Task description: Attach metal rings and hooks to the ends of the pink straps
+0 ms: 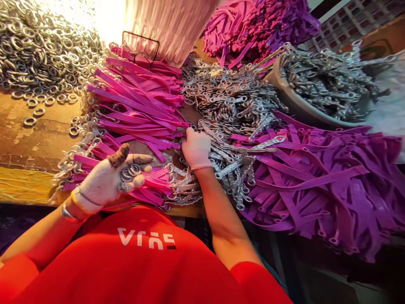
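Observation:
My left hand (110,179), in a whitish glove with dark fingertips, is turned palm up and cups several metal rings (130,175). Under and beyond it lie pink straps (139,101) with rings at their left ends. My right hand (196,147), in a pale glove, has its fingers closed at the right ends of the pink straps, beside a pile of braided metal pieces (230,97). What its fingertips hold, if anything, is hidden. More braided pieces (186,188) lie at the near ends of the lower straps.
Loose rings (47,50) are heaped at the back left of the wooden table (28,143). A round container (303,105) of metal pieces stands at the right. Purple straps (316,177) pile up at the right edge, and another bundle (259,29) lies at the back.

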Motion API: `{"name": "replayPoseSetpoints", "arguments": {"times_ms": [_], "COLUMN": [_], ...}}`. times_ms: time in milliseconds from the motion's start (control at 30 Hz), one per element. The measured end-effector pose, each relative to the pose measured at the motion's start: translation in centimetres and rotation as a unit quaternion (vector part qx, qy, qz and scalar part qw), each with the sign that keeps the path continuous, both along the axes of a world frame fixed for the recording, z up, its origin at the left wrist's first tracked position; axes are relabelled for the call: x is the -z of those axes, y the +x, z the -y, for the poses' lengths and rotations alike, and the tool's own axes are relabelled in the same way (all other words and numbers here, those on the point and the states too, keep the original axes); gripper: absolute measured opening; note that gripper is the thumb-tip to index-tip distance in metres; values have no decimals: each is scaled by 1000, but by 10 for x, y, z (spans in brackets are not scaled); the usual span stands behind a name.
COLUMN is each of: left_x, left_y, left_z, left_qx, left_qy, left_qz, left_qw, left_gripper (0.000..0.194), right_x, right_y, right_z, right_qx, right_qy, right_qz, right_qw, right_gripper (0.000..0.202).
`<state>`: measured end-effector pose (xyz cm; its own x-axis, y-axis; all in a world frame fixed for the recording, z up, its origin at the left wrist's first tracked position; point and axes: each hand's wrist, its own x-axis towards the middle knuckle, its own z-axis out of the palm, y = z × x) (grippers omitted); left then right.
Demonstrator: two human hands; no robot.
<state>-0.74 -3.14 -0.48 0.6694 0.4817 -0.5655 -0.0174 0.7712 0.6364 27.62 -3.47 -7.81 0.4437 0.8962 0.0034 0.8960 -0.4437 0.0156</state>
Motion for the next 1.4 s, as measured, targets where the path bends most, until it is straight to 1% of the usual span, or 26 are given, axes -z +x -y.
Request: {"name": "replayPoseSetpoints", "arguments": {"times_ms": [67,133,200,233,300,367,400,433,500,567,600,667,700,733,767,800,867,900,967,1033,1067,1133,1200,1267,1333,1400], "left_x": [7,14,19,20,21,21,21,21,23,25,26,27,28,28,28,27,25,24,21,19,18,16,15,15,16,18], "left_y": [3,2,0,-1,0,3,4,6,9,12,13,15,16,16,17,17,18,18,20,21,22,22,22,22,23,25], "left_z": [0,3,6,8,11,13,13,13,13,14,14,17,19,21,23,25,30,33,37,39,39,37,35,34,33,34], "left_qx": [-3,-10,-16,-18,-26,-35,-38,-39,-44,-46,-43,-29,-20,-15,-15,-17,-20,-22,-23,-27,-30,-25,-8,7,5,-21], "left_qy": [-48,-52,-40,-34,-15,27,50,71,94,105,112,123,126,128,130,129,120,115,121,156,177,217,254,279,268,212], "left_qz": [19,27,29,26,8,-16,-27,-36,-39,-31,-24,-13,-10,-5,3,12,33,40,44,38,32,13,-2,-9,-13,-12], "left_qw": [999,998,999,999,1000,999,998,996,994,993,992,992,992,992,991,991,992,992,991,987,983,976,967,960,963,977], "left_gripper": [46,37,36,38,39,35,32,30,28,30,32,35,34,33,31,29,27,28,28,26,26,28,29,29,29,28], "right_x": [6,8,6,3,-7,-23,-32,-40,-57,-68,-71,-74,-74,-73,-71,-69,-65,-63,-60,-58,-57,-57,-58,-61,-65,-70], "right_y": [2,6,10,11,7,-5,-13,-23,-44,-64,-73,-88,-94,-98,-101,-103,-104,-104,-105,-105,-106,-105,-104,-102,-103,-105], "right_z": [-1,3,10,14,24,39,48,56,72,83,86,88,88,87,88,88,92,94,100,104,106,106,104,100,95,91], "right_qx": [0,-5,3,14,26,-3,-35,-74,-163,-256,-298,-372,-398,-410,-410,-395,-328,-286,-213,-174,-170,-184,-206,-234,-258,-267], "right_qy": [33,85,153,189,261,293,292,281,253,214,185,113,83,67,67,84,155,194,251,273,272,268,256,233,193,148], "right_qz": [-56,-126,-188,-216,-282,-361,-391,-405,-378,-314,-280,-213,-182,-158,-144,-143,-187,-225,-301,-348,-357,-354,-328,-292,-252,-204], "right_qw": [998,988,970,958,923,885,872,867,875,889,894,896,895,896,898,904,913,911,895,880,877,877,886,898,913,930], "right_gripper": [32,31,23,19,16,16,16,18,23,30,32,27,23,22,23,25,31,32,31,28,29,32,38,38,30,24]}}
